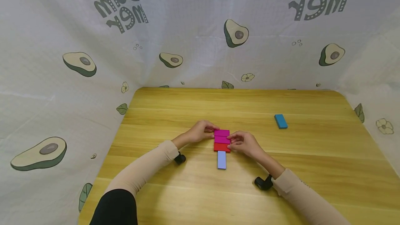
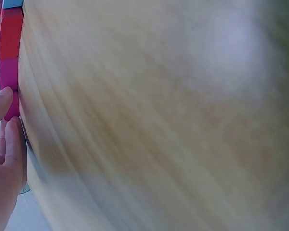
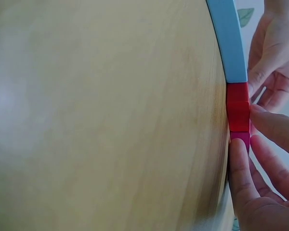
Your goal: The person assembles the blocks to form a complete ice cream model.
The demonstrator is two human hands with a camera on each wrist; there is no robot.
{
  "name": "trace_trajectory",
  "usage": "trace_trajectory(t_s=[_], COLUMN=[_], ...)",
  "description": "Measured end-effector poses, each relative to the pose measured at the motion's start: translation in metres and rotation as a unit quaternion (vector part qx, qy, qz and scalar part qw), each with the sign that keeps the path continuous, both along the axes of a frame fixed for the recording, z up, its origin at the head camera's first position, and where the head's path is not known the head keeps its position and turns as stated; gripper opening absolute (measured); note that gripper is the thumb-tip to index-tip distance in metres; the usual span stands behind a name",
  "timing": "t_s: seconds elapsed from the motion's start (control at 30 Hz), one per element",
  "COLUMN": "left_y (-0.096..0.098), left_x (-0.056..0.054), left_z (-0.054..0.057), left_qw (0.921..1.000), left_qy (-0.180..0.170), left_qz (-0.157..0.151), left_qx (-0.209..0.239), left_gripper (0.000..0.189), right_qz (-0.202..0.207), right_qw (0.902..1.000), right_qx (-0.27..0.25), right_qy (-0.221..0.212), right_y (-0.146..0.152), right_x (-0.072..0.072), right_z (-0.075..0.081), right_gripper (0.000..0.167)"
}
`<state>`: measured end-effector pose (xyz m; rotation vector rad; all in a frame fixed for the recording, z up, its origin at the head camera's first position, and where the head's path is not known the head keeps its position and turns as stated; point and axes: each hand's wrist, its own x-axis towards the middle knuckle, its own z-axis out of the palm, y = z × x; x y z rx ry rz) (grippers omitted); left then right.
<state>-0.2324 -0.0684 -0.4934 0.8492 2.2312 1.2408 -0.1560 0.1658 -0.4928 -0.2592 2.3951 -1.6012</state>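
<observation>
Several rectangular blocks lie on the tabletop in a row running away from me. Nearest is a light blue block (image 1: 222,161) set lengthwise; beyond it a red block (image 1: 220,147) lies crosswise, then a near magenta block (image 1: 221,140) and a far magenta block (image 1: 223,133). My left hand (image 1: 199,132) pinches the far magenta block, its thumb at the left end and a finger at the far edge. At the row's right side, my right hand (image 1: 247,143) touches the red block with its thumb and the near magenta block with a fingertip.
A separate blue block (image 1: 281,121) lies toward the back right of the wooden table (image 1: 187,107). A white cloth (image 1: 200,16) printed with avocados hangs behind and around the table. Black wrist devices (image 1: 264,183) sit under both forearms.
</observation>
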Motion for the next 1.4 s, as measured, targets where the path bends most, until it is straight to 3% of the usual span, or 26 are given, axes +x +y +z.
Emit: trace_trajectory(t_s=[0.23,0.27,0.47,0.5,1.0,1.4], left_y=[-0.0004,-0.0004,0.0005,0.0007,-0.0003,-0.0069], left_x=[-0.0005,0.0019,0.0027,0.0005,0.0011,0.0041], left_z=[-0.0018,0.004,0.0052,-0.0003,0.0005,0.0001], left_qw=[0.9999,0.9999,0.9999,0.9999,1.0,0.9988], left_qy=[-0.004,-0.008,-0.011,-0.009,-0.005,-0.033], left_qz=[-0.002,-0.005,0.001,0.004,0.003,0.031], left_qx=[0.011,0.012,-0.002,-0.004,-0.001,0.019], left_gripper=[0.032,0.032,0.032,0.032,0.032,0.032], right_qz=[0.001,0.002,0.001,0.001,-0.003,-0.009], right_qw=[1.0,1.0,1.0,1.0,1.0,0.9997], right_qx=[-0.005,-0.005,-0.003,-0.003,-0.001,-0.02], right_qy=[0.001,0.002,0.003,0.003,-0.002,-0.012], right_y=[0.0006,0.0006,0.0002,0.0001,-0.0005,0.0023], right_x=[-0.0002,-0.0002,0.0006,0.0006,0.0009,0.0012], right_z=[-0.0013,-0.0015,-0.0013,-0.0013,-0.0003,0.0008], right_gripper=[0.031,0.031,0.031,0.031,0.03,0.035])
